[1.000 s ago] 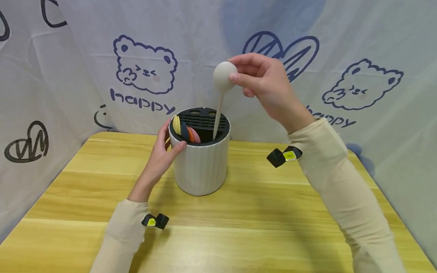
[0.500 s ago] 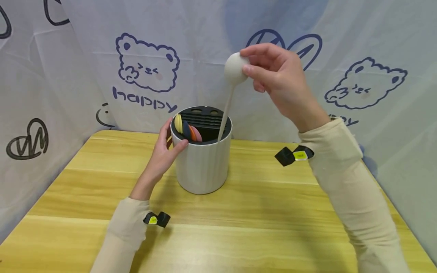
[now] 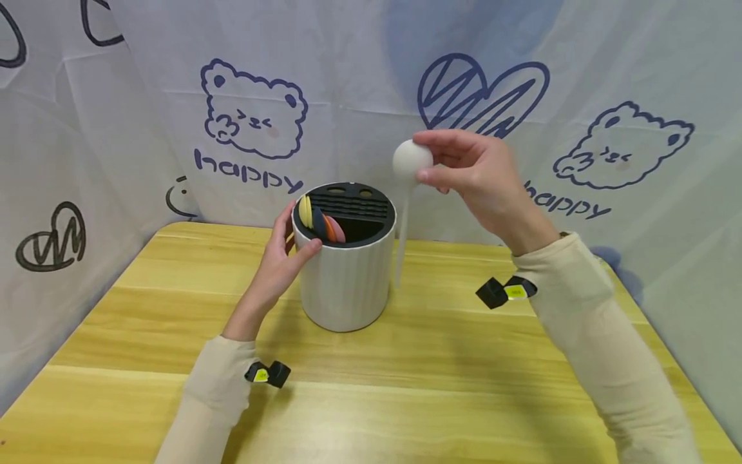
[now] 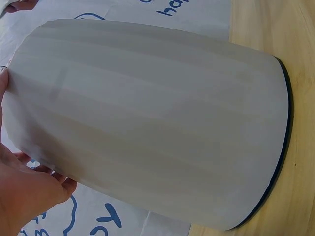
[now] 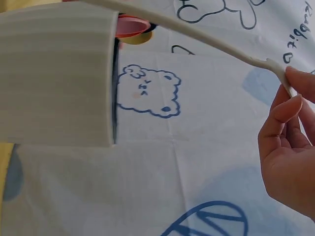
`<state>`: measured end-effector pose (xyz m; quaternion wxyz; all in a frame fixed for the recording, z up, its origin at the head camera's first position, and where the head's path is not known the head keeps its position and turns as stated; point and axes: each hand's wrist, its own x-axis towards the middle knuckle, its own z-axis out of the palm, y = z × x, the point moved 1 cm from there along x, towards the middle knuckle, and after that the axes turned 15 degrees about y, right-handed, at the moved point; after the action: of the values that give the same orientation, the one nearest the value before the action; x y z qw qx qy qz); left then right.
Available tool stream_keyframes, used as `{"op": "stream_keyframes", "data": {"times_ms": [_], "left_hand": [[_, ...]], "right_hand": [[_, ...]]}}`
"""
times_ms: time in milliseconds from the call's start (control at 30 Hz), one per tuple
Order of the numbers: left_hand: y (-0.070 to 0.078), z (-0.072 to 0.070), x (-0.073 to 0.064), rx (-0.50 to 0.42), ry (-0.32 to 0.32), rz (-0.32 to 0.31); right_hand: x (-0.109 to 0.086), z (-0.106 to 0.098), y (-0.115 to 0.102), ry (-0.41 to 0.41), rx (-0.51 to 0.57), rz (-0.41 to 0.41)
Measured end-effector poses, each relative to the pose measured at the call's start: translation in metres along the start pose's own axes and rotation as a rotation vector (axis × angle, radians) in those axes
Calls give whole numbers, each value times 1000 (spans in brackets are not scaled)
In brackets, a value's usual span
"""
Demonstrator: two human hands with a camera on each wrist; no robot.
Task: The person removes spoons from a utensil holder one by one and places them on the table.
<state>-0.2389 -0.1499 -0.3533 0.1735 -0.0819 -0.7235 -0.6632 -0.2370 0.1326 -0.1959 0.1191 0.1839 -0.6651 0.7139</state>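
My right hand (image 3: 484,183) pinches the round bowl of a white spoon (image 3: 411,160) between thumb and fingers. Its long thin handle (image 5: 197,32) hangs downward, to the right of a white ribbed utensil holder (image 3: 344,290) and outside it. My left hand (image 3: 278,267) grips the holder's upper left side, thumb at the front rim and fingers round the far side. Black slotted inserts cover part of the holder's top, with an open dark compartment at the front. Yellow, navy, orange and pink rounded pieces (image 3: 319,222) stand in its left part; their lower ends are hidden.
The holder stands on a yellow wood-grain table (image 3: 359,399) near its back edge. Behind hangs a white cloth (image 3: 348,84) printed with bears and hearts. A small black camera (image 3: 504,292) sits on the right wrist, another (image 3: 268,374) on the left.
The spoon's handle has come up out of the holder. My right hand has moved right, then down, with the spoon outside the holder. My left hand keeps its grip.
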Motion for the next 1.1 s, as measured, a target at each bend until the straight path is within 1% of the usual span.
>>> {"op": "stream_keyframes", "data": {"times_ms": [233,467,733,900,1100], "left_hand": [[-1,-1,-1,2,6,-7],[-1,-1,-2,2,7,-8],[-2,-2,-1,6,6,-8],[-2,-1,0,1,1,-5],[-1,0,0,-1,-1,-2]], "right_hand": [[-8,-7,24,-8,-77,53],[-15,-14,47,-12,-132,128],[-25,-24,68,-17,-244,180],[-31,-31,84,-9,-333,248],[-36,-36,101,12,-371,348]]}}
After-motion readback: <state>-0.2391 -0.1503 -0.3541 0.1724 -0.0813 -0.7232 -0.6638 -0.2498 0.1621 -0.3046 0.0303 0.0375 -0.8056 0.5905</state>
